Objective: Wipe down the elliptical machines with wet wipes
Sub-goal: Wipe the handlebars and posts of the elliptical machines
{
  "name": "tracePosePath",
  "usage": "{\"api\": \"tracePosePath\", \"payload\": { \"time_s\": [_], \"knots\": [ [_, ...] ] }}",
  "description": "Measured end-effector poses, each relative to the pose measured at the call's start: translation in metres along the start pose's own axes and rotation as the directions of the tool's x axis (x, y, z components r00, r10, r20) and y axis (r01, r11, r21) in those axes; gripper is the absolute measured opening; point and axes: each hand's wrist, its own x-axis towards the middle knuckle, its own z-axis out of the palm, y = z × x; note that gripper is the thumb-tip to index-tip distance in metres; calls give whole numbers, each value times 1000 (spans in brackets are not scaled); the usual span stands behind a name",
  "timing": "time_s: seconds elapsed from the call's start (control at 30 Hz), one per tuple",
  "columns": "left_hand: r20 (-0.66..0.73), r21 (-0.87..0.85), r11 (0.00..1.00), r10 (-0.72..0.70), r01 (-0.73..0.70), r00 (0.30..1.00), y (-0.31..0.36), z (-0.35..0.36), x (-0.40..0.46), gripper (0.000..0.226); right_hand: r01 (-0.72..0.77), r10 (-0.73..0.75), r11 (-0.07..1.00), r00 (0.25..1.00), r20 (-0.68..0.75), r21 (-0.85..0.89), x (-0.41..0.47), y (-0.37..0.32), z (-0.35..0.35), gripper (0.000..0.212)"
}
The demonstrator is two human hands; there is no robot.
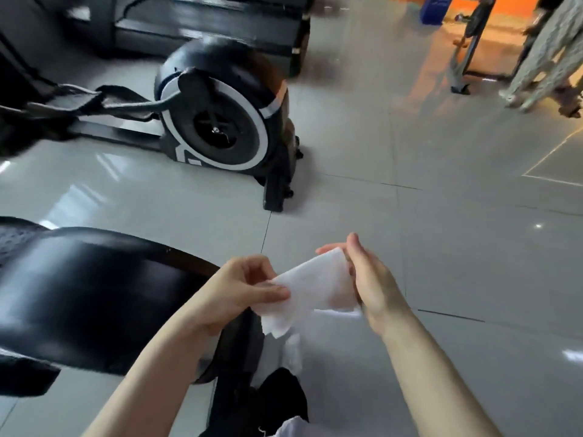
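Both hands are out in front of the person, stretching one white wet wipe (315, 290) between them above the floor. The left hand (239, 288) pinches its near edge between thumb and curled fingers; the right hand (367, 279) grips the far edge, fingers folded over it, thumb up. The wipe's lower corner hangs loose. Just beside the left forearm sits the glossy black housing of the nearer elliptical machine (94, 294). Further off across the grey tiled floor (441, 216) stands a second elliptical machine (220, 121), its black flywheel cover ringed in white, with a white mark low on the cover that is too partial to read. Behind it is a dark treadmill (205, 23), blurred. In the far corner a blue sign (437, 9) carries writing too small to make out, near another person's legs (542, 58).
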Motion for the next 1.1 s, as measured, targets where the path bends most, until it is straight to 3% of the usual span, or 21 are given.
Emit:
{"api": "tracePosePath", "payload": {
  "time_s": [0.07, 0.1, 0.23, 0.33, 0.47, 0.5, 0.57, 0.63, 0.7, 0.77, 0.87, 0.93, 1.0, 1.1],
  "knots": [
    [-131, -52, 998, 26, -33, 991, 5, -14, 33, 22, -55, 61, 997, 992, 109, -49, 42, -18, 9, 74],
    [-170, -66, 997, 26, -38, 985, 7, -24, 52, 24, -22, 33, 996, 990, 139, -82, 64, -29, 12, 73],
    [-230, -178, 982, 24, -66, 973, 21, -84, 130, 41, 128, -108, 981, 985, 136, -147, 162, -79, 29, 12],
    [-286, -233, 970, -3, -67, 958, 41, -132, 170, 45, 182, -136, 962, 966, 218, -206, 229, -126, 56, 24],
    [-391, -400, 910, -62, -109, 918, 50, -182, 185, 30, 268, -160, 938, 895, 415, -218, 297, -179, 117, 19],
    [-469, -448, 883, -99, -140, 878, 51, -192, 189, 29, 303, -171, 924, 874, 454, -235, 312, -187, 134, 18],
    [-655, -537, 800, -195, -267, 730, 50, -212, 202, 24, 393, -189, 875, 815, 547, -284, 345, -195, 174, 17],
    [-762, -522, 787, -257, -329, 595, 58, -233, 217, 23, 494, -234, 814, 761, 606, -306, 367, -201, 212, 17],
    [-825, -502, 781, -303, -371, 477, 63, -264, 231, 27, 606, -286, 750, 657, 698, -263, 385, -211, 258, 20],
    [-845, -514, 742, -350, -431, 404, 78, -303, 247, 32, 674, -299, 711, 547, 782, -200, 410, -231, 300, 24],
    [-886, -460, 702, -405, -544, 227, 111, -358, 272, 49, 617, -183, 773, 441, 879, -149, 459, -275, 354, 10],
    [-912, -382, 699, -389, -604, 127, 140, -394, 283, 70, 601, -74, 773, 402, 913, -202, 495, -313, 389, 30],
    [-917, -282, 699, -398, -658, -30, 166, -431, 290, 77, 596, 73, 763, 308, 949, -252, 522, -350, 430, 43],
    [-902, -79, 788, -317, -611, -292, 193, -473, 293, 70, 494, 233, 828, 127, 964, -265, 543, -382, 485, 32]
  ]
}}
